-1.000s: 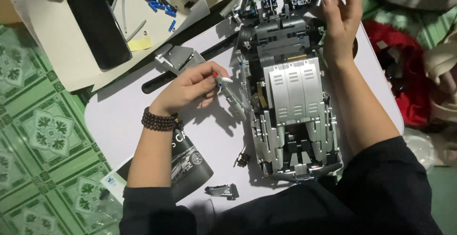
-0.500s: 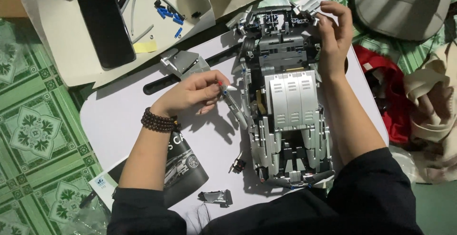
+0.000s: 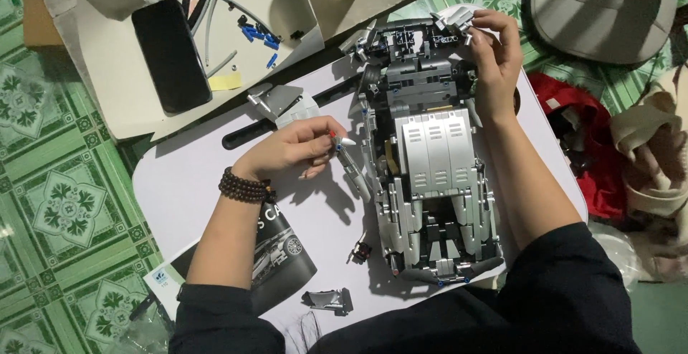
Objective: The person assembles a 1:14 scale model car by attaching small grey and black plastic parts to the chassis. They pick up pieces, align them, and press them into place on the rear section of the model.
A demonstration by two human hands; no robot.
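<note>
While seen from above on a pale lilac desk (image 3: 215,182): a large grey brick-built model car (image 3: 430,175), lengthwise, far end toward the top of the view, near end close to the dark-sleeved body. Left hand (image 3: 297,150), beaded bracelet (image 3: 244,185) at the wrist, closed in a pinch on a small grey piece (image 3: 347,152) with a white tip and a red speck, held right against the left flank of the car. Right hand (image 3: 494,56) curled over the far right corner of the car, fingers closed on the pale grey bodywork there (exactly which part is gripped, hard to tell). Just left of the car's near end, a small dark loose piece (image 3: 362,251) on the desk; nearer still, a crumpled clear plastic bag (image 3: 326,300). Under the left forearm, a dark instruction booklet (image 3: 276,254) with a car pictured on it, partly overhanging the near edge. Far left, a flattened cardboard sheet (image 3: 107,74) carrying a black phone (image 3: 170,54), face up, a scatter of small blue pins (image 3: 259,35), a few grey rods and a yellow note. Between cardboard and left hand, a loose grey panel assembly (image 3: 283,103). Floor of green patterned tiles (image 3: 57,203) to the left; red and cream cloth (image 3: 616,146) heaped to the right.
</note>
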